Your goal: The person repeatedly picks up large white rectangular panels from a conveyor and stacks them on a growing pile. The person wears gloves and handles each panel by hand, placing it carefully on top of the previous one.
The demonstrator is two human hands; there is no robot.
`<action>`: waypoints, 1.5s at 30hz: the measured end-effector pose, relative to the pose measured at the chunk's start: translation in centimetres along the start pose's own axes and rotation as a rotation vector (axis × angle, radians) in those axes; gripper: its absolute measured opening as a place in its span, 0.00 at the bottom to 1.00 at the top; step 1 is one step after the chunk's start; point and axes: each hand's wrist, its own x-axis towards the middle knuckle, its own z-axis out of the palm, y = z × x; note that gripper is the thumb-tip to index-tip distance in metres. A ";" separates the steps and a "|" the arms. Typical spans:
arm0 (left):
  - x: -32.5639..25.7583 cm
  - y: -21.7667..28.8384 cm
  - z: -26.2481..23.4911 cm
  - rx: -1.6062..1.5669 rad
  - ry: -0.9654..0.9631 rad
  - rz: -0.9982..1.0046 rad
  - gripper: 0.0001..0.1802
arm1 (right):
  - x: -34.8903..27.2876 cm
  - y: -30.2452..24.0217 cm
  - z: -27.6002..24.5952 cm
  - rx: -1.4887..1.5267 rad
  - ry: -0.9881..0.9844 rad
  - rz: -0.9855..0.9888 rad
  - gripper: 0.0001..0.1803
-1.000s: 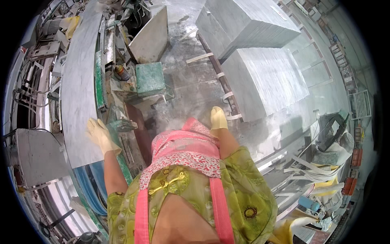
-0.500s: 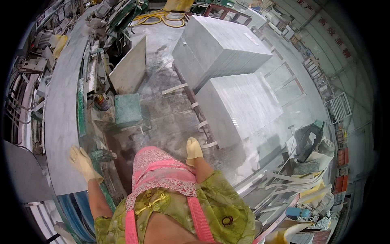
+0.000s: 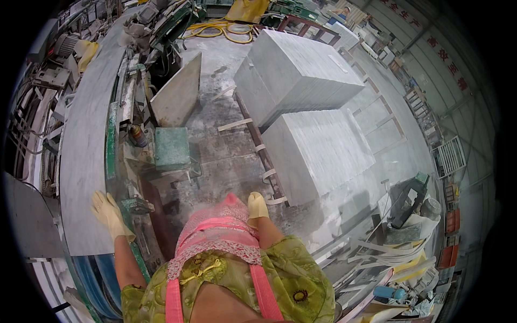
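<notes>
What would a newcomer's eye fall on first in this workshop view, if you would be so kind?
Probably the two tall stacks of pale stone slabs on the wet floor ahead, right of centre. Next, the long grey slab curving along the left, where the gloved left hand rests on its near edge. The gloved right hand hangs by the pink apron at bottom centre.

right hand (image 3: 257, 205) (gloved) partly hidden behind apron (image 3: 215, 231).
</notes>
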 end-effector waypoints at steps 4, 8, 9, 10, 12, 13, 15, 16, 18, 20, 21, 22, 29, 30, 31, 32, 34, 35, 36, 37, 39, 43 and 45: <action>0.1 0.1 -0.3 0.014 -0.016 0.004 0.26 | 0.3 0.5 0.1 -0.034 -0.007 -0.021 0.17; 0.1 0.2 -0.7 0.007 -0.021 0.006 0.26 | 0.2 0.4 0.3 -0.001 0.025 -0.028 0.18; 0.2 0.4 -0.9 0.004 -0.025 0.007 0.26 | 0.3 0.5 0.3 0.000 0.020 -0.025 0.18; 0.2 0.5 -1.1 0.005 -0.030 0.005 0.26 | 0.2 0.6 0.3 0.002 0.016 -0.019 0.18; 0.3 0.7 -1.1 0.004 -0.040 0.003 0.26 | 0.6 1.9 0.9 0.007 0.026 -0.042 0.18; 0.3 0.5 -0.9 0.007 -0.031 0.000 0.27 | 0.7 1.7 1.0 0.012 0.023 -0.057 0.18; 0.2 0.1 -0.1 0.012 -0.012 -0.003 0.27 | 0.5 1.4 1.1 -0.016 0.006 -0.032 0.18; 0.2 -0.1 0.3 0.011 -0.007 -0.001 0.27 | 0.4 1.0 0.9 -0.032 0.002 -0.019 0.18; 0.1 -0.3 1.0 0.008 0.002 0.002 0.27 | 0.6 1.3 1.1 -0.030 -0.046 0.009 0.18; 0.1 -0.2 1.3 0.006 0.001 -0.005 0.27 | 0.8 1.7 1.2 -0.030 -0.054 0.006 0.18; 0.1 -0.2 1.3 0.005 0.001 -0.009 0.27 | 0.8 1.9 1.3 -0.031 -0.041 -0.011 0.18; 0.1 -0.1 1.0 0.004 -0.010 -0.011 0.28 | 0.7 1.7 1.3 -0.031 -0.029 -0.028 0.18; 0.1 -0.3 1.5 -0.022 -0.006 -0.023 0.28 | 0.3 0.6 1.0 -0.016 -0.001 -0.043 0.17; 0.0 -0.6 2.1 -0.023 0.018 -0.027 0.28 | 0.1 0.3 0.9 -0.014 -0.007 -0.044 0.17; 0.1 -0.3 1.7 -0.025 -0.001 -0.032 0.28 | 0.0 0.2 0.7 -0.013 -0.009 -0.039 0.17; 0.1 -0.1 1.2 -0.027 -0.019 -0.037 0.28 | 0.1 0.3 0.7 -0.016 -0.037 -0.010 0.18; 0.1 0.2 0.6 -0.033 -0.037 -0.045 0.28 | 0.2 0.5 0.5 -0.024 -0.095 0.046 0.19; 0.1 0.2 0.5 -0.037 -0.036 -0.046 0.28 | 0.4 0.6 0.5 -0.034 -0.118 0.045 0.19; 0.1 0.2 0.3 -0.041 -0.034 -0.048 0.28 | 0.6 0.7 0.5 -0.045 -0.142 0.043 0.19; 0.2 0.4 -0.1 -0.045 -0.046 -0.043 0.28 | 0.6 1.0 0.5 -0.056 -0.162 0.045 0.19; 0.4 0.9 -1.1 -0.054 -0.071 -0.033 0.27 | 0.7 2.4 1.2 -0.046 -0.104 -0.008 0.19; 0.1 0.1 0.2 -0.070 0.017 -0.022 0.26 | 0.2 1.7 1.6 -0.009 0.013 -0.056 0.19; -0.1 -0.2 0.4 -0.062 0.074 -0.008 0.26 | 0.3 0.6 1.1 -0.033 -0.058 -0.032 0.19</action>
